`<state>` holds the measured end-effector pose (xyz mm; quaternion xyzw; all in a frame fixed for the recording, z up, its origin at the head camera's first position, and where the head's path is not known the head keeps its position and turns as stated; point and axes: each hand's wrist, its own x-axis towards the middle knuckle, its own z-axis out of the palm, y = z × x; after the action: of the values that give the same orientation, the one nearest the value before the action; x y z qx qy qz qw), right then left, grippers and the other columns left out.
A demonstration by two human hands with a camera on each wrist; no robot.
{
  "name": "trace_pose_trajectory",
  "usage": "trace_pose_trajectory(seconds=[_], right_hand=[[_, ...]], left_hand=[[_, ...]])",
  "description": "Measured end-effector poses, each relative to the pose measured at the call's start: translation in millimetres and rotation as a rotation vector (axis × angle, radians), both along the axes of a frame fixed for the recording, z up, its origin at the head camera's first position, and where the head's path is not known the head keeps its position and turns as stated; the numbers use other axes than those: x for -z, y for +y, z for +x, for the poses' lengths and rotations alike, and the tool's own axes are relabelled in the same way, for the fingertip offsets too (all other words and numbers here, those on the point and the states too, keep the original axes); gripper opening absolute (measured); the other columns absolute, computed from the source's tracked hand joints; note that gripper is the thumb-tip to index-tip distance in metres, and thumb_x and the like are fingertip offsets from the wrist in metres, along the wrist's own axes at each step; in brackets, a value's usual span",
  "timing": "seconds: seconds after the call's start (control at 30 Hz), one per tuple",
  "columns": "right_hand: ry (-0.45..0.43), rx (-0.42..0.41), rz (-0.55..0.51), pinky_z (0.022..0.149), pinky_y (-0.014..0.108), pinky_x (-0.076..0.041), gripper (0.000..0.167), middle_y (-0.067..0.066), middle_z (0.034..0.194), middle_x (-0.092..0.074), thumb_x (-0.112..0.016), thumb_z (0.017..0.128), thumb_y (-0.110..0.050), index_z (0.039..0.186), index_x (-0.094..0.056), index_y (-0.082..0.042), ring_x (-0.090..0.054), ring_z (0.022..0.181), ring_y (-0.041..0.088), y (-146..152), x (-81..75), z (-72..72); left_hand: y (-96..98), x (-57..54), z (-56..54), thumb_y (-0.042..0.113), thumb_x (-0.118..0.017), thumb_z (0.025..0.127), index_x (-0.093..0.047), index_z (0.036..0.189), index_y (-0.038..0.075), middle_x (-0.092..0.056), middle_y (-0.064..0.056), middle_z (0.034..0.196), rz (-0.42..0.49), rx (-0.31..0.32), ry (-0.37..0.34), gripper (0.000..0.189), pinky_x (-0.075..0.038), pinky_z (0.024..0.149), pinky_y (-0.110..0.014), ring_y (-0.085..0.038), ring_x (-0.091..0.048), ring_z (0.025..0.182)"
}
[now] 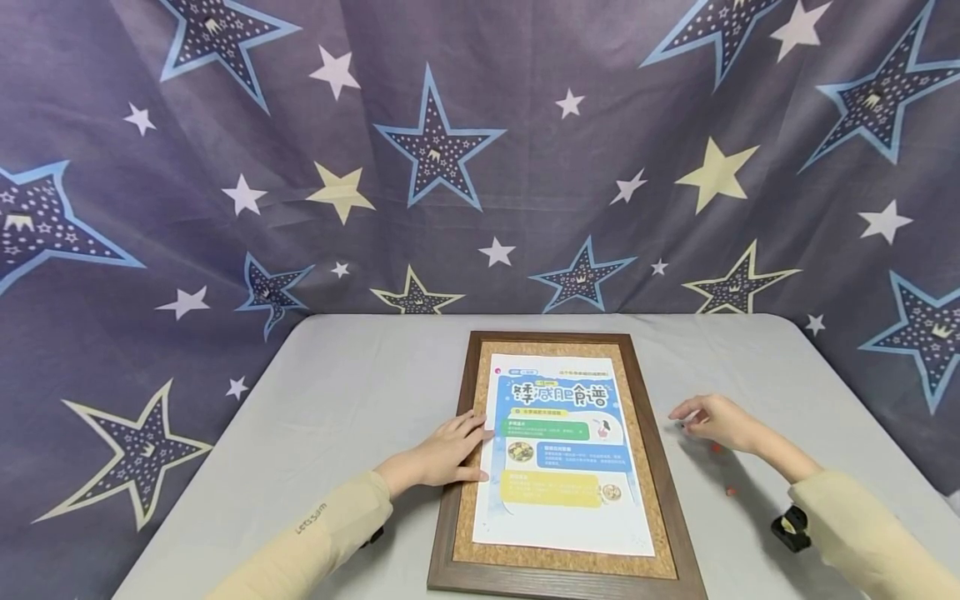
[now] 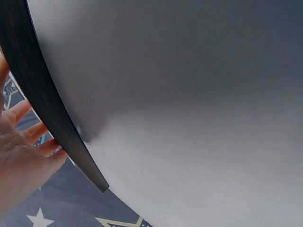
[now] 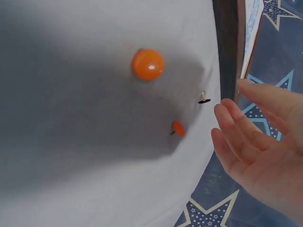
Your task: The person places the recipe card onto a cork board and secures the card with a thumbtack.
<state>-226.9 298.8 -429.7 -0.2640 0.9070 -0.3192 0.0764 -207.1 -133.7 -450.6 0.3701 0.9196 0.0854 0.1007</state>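
A printed poster (image 1: 558, 529) with a blue top and coloured text blocks lies on a cork board (image 1: 652, 567) with a dark wooden frame. A pink pushpin (image 1: 497, 371) sits in the poster's upper left corner. My left hand (image 1: 444, 451) rests across the board's left edge, fingertips on the poster. Right of the board, my right hand (image 1: 716, 419) hovers low, fingers loosely bent with nothing visible between them. Nearest its fingertips in the right wrist view is a dark thumbtack (image 3: 204, 99). Two orange thumbtacks, a small one (image 3: 178, 128) and a larger-looking one (image 3: 148, 65), lie nearby.
The grey-white tabletop (image 1: 360, 375) extends around the board. Behind it hangs a purple-grey curtain (image 1: 465, 242) printed with stars. A black wrist device (image 1: 792, 528) shows beneath my right sleeve.
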Motion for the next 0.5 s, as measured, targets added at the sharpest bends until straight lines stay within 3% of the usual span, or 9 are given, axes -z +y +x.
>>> trace_pose_trajectory(seconds=[0.2,0.5], right_hand=[[-0.023,0.01,0.023,0.058,0.023,-0.048,0.019,0.02,0.091,-0.061,-0.064,0.073,0.005,0.092,-0.063,0.007,-0.058,0.074,0.026,1.4,3.2,-0.1],[-0.009,0.002,0.028,0.057,0.022,-0.047,0.018,0.019,0.087,-0.062,-0.064,0.071,0.009,0.089,-0.064,0.008,-0.057,0.068,0.016,3.6,9.3,-5.9]], left_hand=[[-0.4,0.2,-0.5,0.048,-0.05,0.085,-0.036,0.134,0.007,-0.024,-0.018,0.141,-0.009,-0.001,-0.002,0.065,-0.016,0.105,-0.048,-0.036,-0.015,0.131],[-0.7,1.5,-0.8,0.048,-0.05,0.085,-0.036,0.134,0.007,-0.024,-0.018,0.141,-0.015,-0.001,-0.001,0.065,-0.016,0.105,-0.048,-0.036,-0.015,0.131]])
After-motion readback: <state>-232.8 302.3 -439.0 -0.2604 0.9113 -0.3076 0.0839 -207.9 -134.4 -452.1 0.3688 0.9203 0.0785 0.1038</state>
